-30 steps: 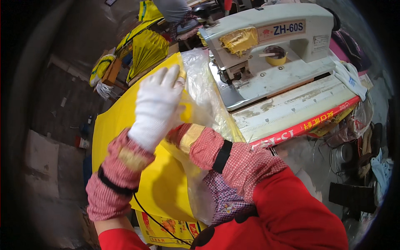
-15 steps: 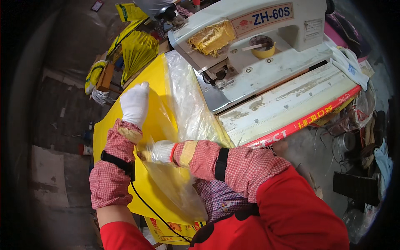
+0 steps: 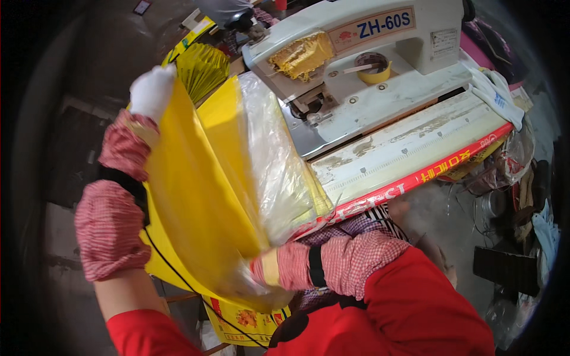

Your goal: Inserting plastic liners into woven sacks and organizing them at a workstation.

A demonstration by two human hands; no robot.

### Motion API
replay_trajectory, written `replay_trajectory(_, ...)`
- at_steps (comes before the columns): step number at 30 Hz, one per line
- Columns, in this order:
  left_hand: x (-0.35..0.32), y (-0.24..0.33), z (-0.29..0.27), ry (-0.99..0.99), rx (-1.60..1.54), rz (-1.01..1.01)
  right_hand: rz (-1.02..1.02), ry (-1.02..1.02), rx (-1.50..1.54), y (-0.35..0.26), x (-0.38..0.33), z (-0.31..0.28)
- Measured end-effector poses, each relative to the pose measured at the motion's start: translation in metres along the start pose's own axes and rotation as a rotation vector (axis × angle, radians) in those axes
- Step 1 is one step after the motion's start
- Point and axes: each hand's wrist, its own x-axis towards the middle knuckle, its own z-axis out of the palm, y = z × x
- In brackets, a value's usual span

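Note:
My left hand [image 3: 153, 92], in a white glove, is closed on the upper left edge of a large yellow sheet [image 3: 196, 184], which looks like sack material. Raised there, the sheet bows into a curve. At the sheet's lower end is my right hand [image 3: 242, 274], smeared by motion, its fingers not readable. Some clear film appears around it. Another yellow layer [image 3: 222, 118] lies beneath, with clear plastic film [image 3: 267, 142] along its right side, up against the sewing machine [image 3: 380, 71].
A roll of yellow tape [image 3: 375, 75] rests on the machine. White gloves [image 3: 499, 98] lie at the right end of its bed. Bundled yellow bags [image 3: 202, 71] are at the far left. A printed yellow bag [image 3: 243, 320] is under the sheet, and a black cable [image 3: 190, 285] crosses over it.
My left hand has moved left and up, lifting the sheet's edge. My right hand has come down toward me. The sheet now bends upward and shows the layer underneath.

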Motion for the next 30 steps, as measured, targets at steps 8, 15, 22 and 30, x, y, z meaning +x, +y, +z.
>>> replay_trajectory(8,0.002,-0.059,-0.072,0.016,-0.080,0.026,0.207,0.270,0.671,-0.071,-0.157,-0.042)
replay_trajectory(15,-0.006,-0.036,-0.099,-0.105,-0.260,-0.153,1.298,0.557,0.683,-0.095,-0.320,-0.089)
replay_trajectory(22,0.001,-0.024,-0.088,-0.045,-0.351,-0.133,1.546,1.136,0.029,-0.080,-0.335,-0.141)
replay_trajectory(30,0.002,-0.014,-0.086,-0.003,-0.294,-0.043,1.364,0.735,0.654,-0.001,-0.344,-0.142)
